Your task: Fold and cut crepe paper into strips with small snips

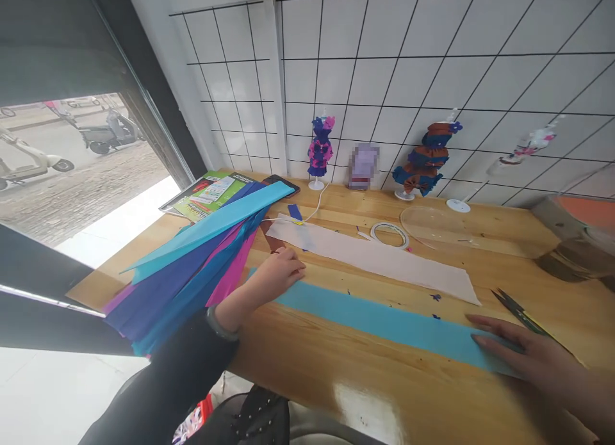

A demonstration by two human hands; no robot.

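Tabletop (298, 355) in glossy tan wood, black-gridded white wall (331, 86) beyond the sky-blue paper strip (379, 322); at its ends, left hand (278, 273) half-curled, can't tell if gripping, right hand (531, 352) loosely spread, empty.

White tiled wall (321, 29), glossy wooden table (298, 349), daylit street (81, 184) outside

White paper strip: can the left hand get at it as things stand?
Likely yes: the white paper strip lies just beyond the left hand, with nothing standing between them. The hand may first have to leave the blue strip.
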